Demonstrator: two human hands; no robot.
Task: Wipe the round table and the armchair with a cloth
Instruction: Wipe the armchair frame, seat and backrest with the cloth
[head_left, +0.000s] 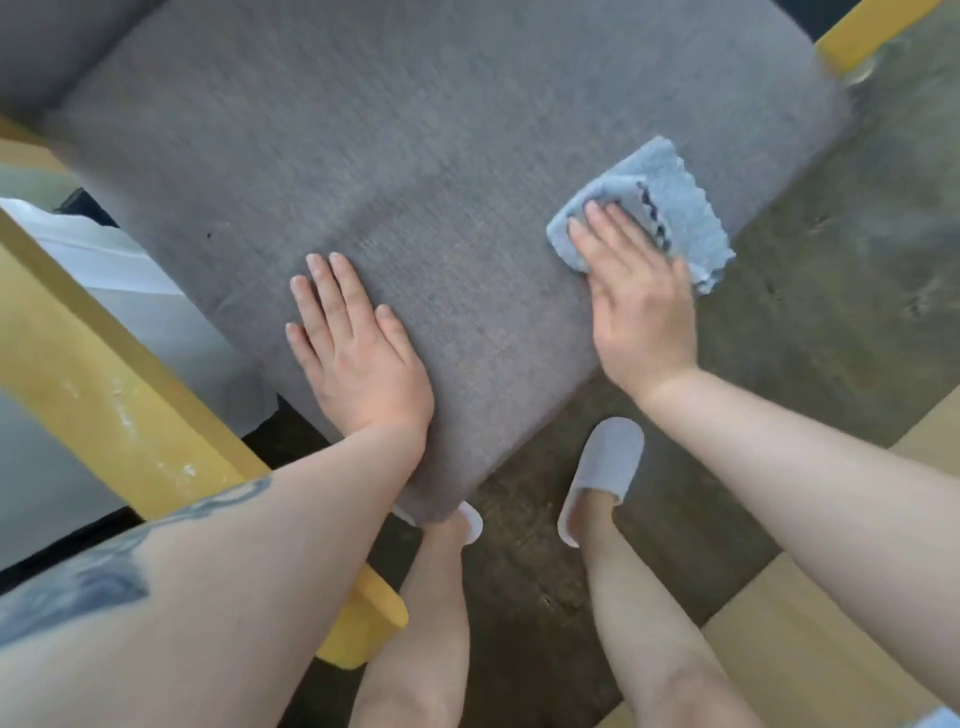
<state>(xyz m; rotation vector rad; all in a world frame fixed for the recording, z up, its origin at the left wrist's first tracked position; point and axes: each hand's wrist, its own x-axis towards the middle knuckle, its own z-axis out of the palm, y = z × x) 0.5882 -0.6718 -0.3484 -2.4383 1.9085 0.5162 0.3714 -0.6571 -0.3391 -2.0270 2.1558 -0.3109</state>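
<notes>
Right hand (641, 306) presses flat, fingers extended, on the blue cloth (670, 208) at the armchair (415, 156) cushion's edge; left hand (358, 353) rests spread on the cushion.

Broad grey seat cushion (415, 156) open and bare across its middle and back, left hand (358, 358) flat near the front corner, right hand (644, 312) pressing the blue cloth (675, 208) at the right edge, yellow wooden armrest (104, 374) closing the left side, another yellow armrest (867, 31) at the far right corner, dark floor (831, 286) open to the right
</notes>
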